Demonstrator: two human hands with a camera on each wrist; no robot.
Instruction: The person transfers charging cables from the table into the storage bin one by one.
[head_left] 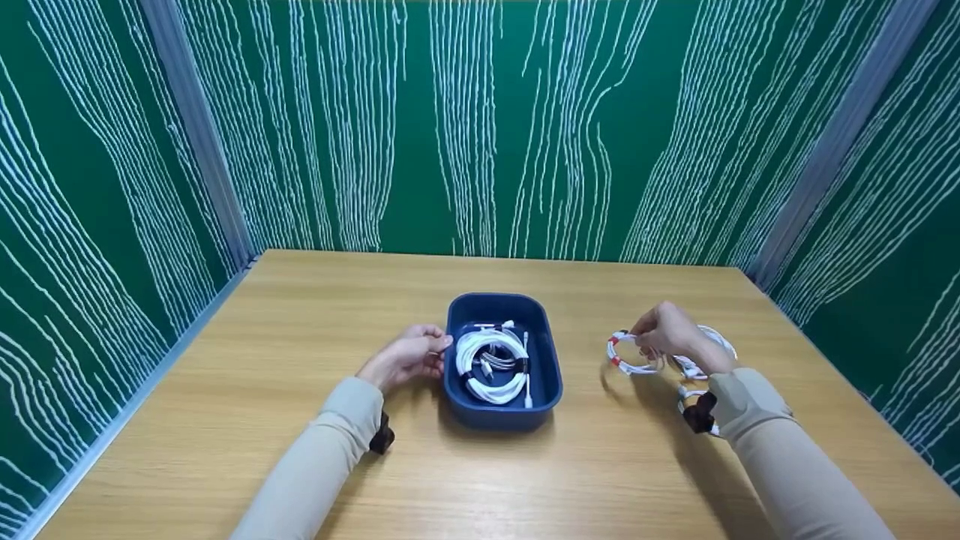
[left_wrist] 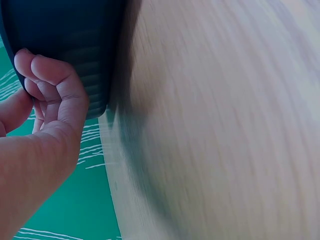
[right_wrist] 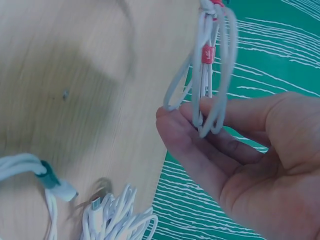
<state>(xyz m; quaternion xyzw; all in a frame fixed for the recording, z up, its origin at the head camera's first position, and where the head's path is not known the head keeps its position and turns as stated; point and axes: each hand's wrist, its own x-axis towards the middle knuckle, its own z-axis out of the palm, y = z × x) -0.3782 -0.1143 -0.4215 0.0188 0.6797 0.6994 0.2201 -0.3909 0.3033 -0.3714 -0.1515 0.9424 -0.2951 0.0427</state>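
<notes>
A dark blue bin stands mid-table, holding coiled white cables with black ties. At its left side, my left hand grips the rim; the left wrist view shows bent fingers against the outer wall and the thumb at the rim edge. Right of the bin, my right hand pinches a coiled white cable with red ties between thumb and fingers, raised over the table. Beneath that hand lie more white cables: a coil behind it and a bundle near the wrist, partly hidden.
The wooden table is bounded at the back and sides by green panels with white wavy lines. Grey posts rise at the back corners. Dark wrist cameras sit below both hands.
</notes>
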